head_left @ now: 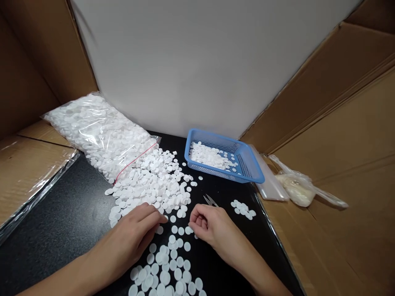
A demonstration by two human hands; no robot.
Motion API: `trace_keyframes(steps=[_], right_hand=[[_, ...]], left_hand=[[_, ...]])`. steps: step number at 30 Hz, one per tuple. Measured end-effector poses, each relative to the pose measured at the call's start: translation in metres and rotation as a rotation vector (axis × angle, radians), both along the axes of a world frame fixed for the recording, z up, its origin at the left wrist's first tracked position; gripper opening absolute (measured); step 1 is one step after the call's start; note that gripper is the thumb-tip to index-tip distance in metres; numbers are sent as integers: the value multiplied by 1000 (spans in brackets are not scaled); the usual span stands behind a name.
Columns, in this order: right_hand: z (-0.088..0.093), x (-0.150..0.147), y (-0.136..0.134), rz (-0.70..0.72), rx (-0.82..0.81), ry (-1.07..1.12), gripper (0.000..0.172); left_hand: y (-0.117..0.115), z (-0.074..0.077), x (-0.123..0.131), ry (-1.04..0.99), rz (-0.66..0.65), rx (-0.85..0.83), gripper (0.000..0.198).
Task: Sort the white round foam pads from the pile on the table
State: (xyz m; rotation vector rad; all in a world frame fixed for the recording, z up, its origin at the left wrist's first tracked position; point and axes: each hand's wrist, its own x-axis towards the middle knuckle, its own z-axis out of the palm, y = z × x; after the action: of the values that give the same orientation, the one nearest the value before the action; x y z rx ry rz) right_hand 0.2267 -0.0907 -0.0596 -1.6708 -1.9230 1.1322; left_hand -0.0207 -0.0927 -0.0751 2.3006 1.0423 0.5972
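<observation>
Small white round discs (159,181) lie in a heap on the black tabletop, and more are scattered loosely towards me. My left hand (138,226) hovers low at the near edge of the heap, fingers stretched forward and thumb apart, close to a few single discs. Facing it, my right hand (211,224) has its fingers curled in, thumb and forefinger near together beside a disc (187,230). Whether a disc is between those fingertips is hidden. Just beyond the right hand, the metal tips of small scissors or snips (210,200) show; the rest is covered.
A large clear bag (95,123) full of discs lies at the back left, its red-lined mouth towards the heap. A blue basket (256,174) holding discs stands at the back. Several discs (242,209) sit apart at right. Plastic bags (298,189) lie beyond the table's right edge; cardboard walls flank both sides.
</observation>
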Motion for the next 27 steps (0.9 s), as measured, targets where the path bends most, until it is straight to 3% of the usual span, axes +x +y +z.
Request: trace_keyframes(steps=[5,9,15,18,21,24,27], right_hand=[[7,15,3,5,41,-6,16],[9,23,3,16,-26,15,18],[4,6,-6,79,-95,135,22],[4,-1,-10,144,-115,174,23],[6,-3,-9,148,-49,142,21],[3,-6,-3,108,192,49,18],[-5,-12,1,172,322,-20,18]], left_hand=[[-2,-3,0,32,-69,-12,34],[-4,0,1,43,-124,-55,38],[-3,11,0,10,-161,-253,32],[-2,11,0,7,-145,-268,31],[-1,5,2,1,-71,-153,30],[1,-6,6,52,36,75,24],[4,-13,9,122,63,188,14]])
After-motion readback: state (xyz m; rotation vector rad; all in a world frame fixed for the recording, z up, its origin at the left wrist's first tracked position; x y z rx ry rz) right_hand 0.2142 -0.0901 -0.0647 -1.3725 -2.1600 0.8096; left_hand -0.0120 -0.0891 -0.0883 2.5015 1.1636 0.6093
